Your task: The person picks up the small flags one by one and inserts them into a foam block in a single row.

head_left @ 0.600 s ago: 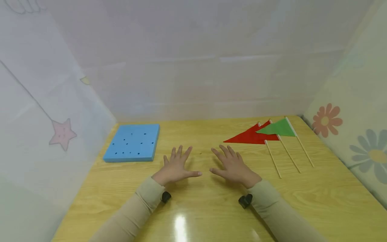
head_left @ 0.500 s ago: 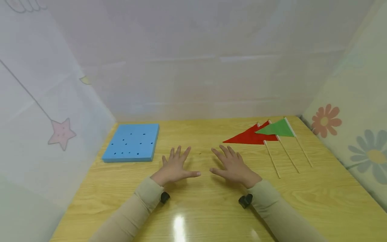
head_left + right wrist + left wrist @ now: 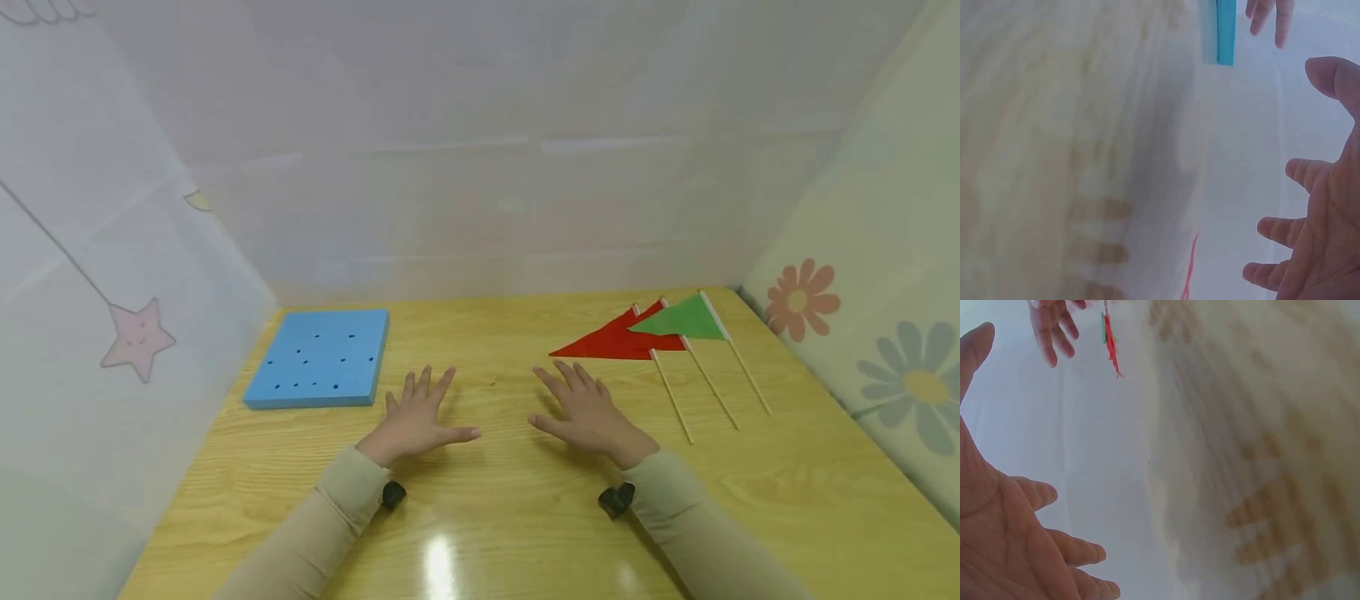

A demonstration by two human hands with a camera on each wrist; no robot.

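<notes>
My left hand [image 3: 414, 423] hovers over the table with fingers spread, holding nothing. It is nearest to a blue block [image 3: 318, 354] with several small holes in its top, which lies at the back left. Across from it my right hand [image 3: 592, 418] is also spread and holds nothing. Just beyond the right fingertips lie two red pennant flags [image 3: 603, 342] and a green pennant flag [image 3: 693, 318] on thin wooden sticks, the green one overlapping the red. In the left wrist view the left palm [image 3: 1004, 525] faces the camera; the right palm [image 3: 1335, 219] shows likewise in the right wrist view.
The wooden table [image 3: 480, 517] ends at a pale cloth wall [image 3: 465, 167] behind. Side cloths printed with a pink star [image 3: 139, 340] and flowers [image 3: 802, 300] stand left and right. Dark straps [image 3: 617, 500] sit at the cuffs.
My hands have drawn slightly apart, the left moving left and the right a little to the right. The view has shifted slightly; the block and flags lie as before.
</notes>
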